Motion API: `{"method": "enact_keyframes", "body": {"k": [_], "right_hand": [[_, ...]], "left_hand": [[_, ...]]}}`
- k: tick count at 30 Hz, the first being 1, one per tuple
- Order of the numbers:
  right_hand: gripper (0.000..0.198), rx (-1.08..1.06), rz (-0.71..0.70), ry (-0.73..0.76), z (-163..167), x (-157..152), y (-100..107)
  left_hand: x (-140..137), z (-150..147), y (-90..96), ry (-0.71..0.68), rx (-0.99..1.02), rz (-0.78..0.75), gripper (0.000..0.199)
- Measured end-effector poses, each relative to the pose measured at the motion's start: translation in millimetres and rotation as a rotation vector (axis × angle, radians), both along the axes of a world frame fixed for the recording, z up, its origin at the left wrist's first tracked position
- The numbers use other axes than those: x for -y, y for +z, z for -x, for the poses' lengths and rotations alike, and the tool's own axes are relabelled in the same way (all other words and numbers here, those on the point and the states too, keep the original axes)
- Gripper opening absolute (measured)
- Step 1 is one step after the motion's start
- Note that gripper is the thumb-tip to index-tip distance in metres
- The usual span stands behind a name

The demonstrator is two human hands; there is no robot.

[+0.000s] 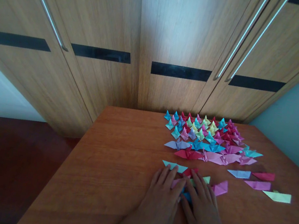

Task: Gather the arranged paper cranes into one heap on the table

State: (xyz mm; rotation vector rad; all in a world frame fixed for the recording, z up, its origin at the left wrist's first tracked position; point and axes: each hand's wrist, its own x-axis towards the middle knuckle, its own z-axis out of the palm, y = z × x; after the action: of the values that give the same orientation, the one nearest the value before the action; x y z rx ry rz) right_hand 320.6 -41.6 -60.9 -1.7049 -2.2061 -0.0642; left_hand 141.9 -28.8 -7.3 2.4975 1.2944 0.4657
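My left hand (161, 196) lies palm down with its fingers stretched over a cluster of folded paper strips. Its fingertips touch a light teal folded strip (176, 167). My right hand (202, 205) is spread flat beside it, over red, green and blue folded papers that it partly covers. Between the hands, a bit of blue folded paper (187, 196) shows. A purple folded piece (220, 188) sticks out to the right of my right fingers. Neither hand visibly grips a piece; what lies under the palms is hidden.
Several rows of coloured origami cranes (200, 135) stand at the table's back right. Loose folded strips, including a blue one (239, 174) and a pale green one (277, 197), lie to the right. A wooden wardrobe (170, 92) borders the brown table (108, 151).
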Motion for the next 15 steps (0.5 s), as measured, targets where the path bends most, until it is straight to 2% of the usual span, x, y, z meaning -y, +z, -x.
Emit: {"method": "enact_keyframes", "body": {"k": [6,15], "right_hand": [[0.054,-0.102,0.015,0.043,27.9,1.5,4.9],[0.063,-0.279,0.136,0.174,78.7,-9.4,13.5]], "left_hand": [[-4.8,18.0,-8.1,0.051,-0.074,-0.064,0.051],[-9.6,70.7,-6.7,0.206,-0.226,-0.116,0.045]]}}
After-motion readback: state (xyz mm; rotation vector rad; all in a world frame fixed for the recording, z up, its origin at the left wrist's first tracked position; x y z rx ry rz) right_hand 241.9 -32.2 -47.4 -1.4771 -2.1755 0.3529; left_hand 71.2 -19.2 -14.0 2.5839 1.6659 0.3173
